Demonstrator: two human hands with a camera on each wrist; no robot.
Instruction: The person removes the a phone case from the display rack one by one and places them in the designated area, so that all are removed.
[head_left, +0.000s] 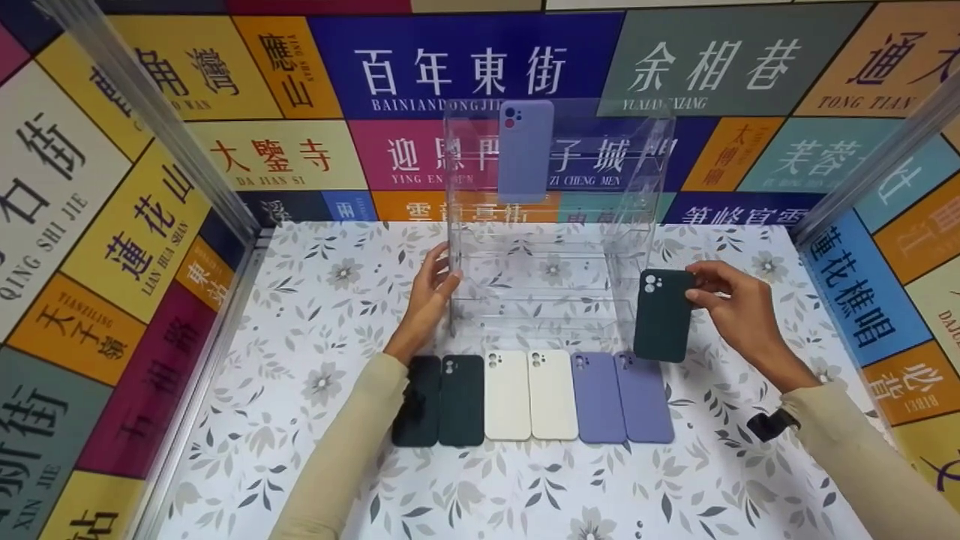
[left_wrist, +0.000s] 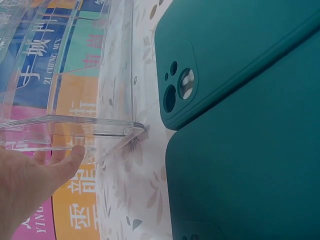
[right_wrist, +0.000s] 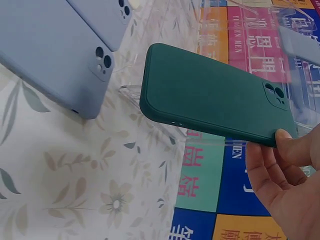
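Observation:
A dark green phone case (head_left: 664, 315) hangs upright from my right hand (head_left: 739, 307), pinched at its upper right edge between thumb and fingers; the right wrist view shows the thumb on the edge of the green case (right_wrist: 215, 95). My left hand (head_left: 431, 289) grips the left side of a clear tiered display stand (head_left: 551, 322), its thumb in front. High on that stand leans a lavender phone case (head_left: 526, 154). The held case overlaps the stand's lower right corner in the head view.
In front of the stand lies a row of phone cases: two dark green (head_left: 462, 401), two cream (head_left: 553, 394), two lavender (head_left: 645, 397). Floral cloth (head_left: 322, 450) covers the table. Printed panels (head_left: 480, 52) close in the back and both sides, with metal posts (head_left: 161, 112) at the corners.

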